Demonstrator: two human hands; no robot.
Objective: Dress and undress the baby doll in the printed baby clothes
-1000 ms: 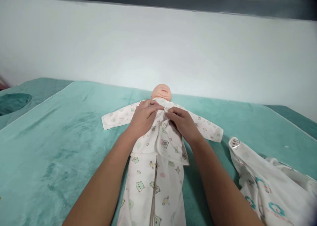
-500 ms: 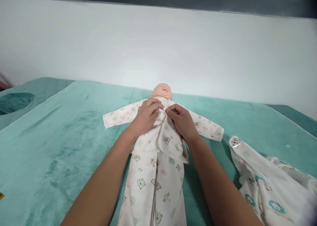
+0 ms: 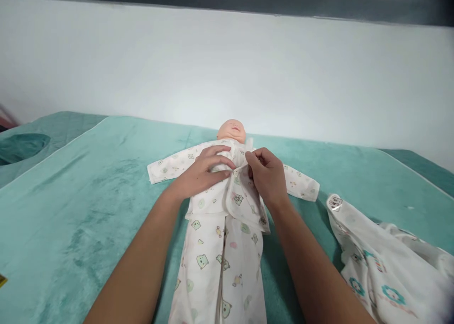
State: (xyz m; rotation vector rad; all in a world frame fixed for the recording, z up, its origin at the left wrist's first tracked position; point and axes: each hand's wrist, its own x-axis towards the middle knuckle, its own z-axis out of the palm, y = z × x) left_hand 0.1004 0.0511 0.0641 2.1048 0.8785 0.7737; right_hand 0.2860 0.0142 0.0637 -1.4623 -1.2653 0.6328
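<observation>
A baby doll (image 3: 231,130) lies on its back, dressed in a white printed baby shirt (image 3: 213,196) and matching trousers (image 3: 205,258). Its sleeves stretch out to both sides. My left hand (image 3: 209,169) lies open on the chest of the shirt, fingers spread and pointing right. Beside it, my right hand (image 3: 265,172) pinches the upper edge of the shirt's front flap between thumb and forefinger and holds it slightly lifted. Below the hands, the flap's rounded corner overlaps the other front panel. The doll's hands and feet are not visible.
A teal plush cover (image 3: 106,210) spreads under the doll. At the right lies a crumpled white garment (image 3: 386,262) with coloured prints. A white wall (image 3: 227,68) rises behind. A small yellow object (image 3: 2,280) shows at the left edge.
My right hand has pulled the flap's edge right and away from the neckline, opening the front. My left hand has shifted slightly down and left, and its fingers have spread flat.
</observation>
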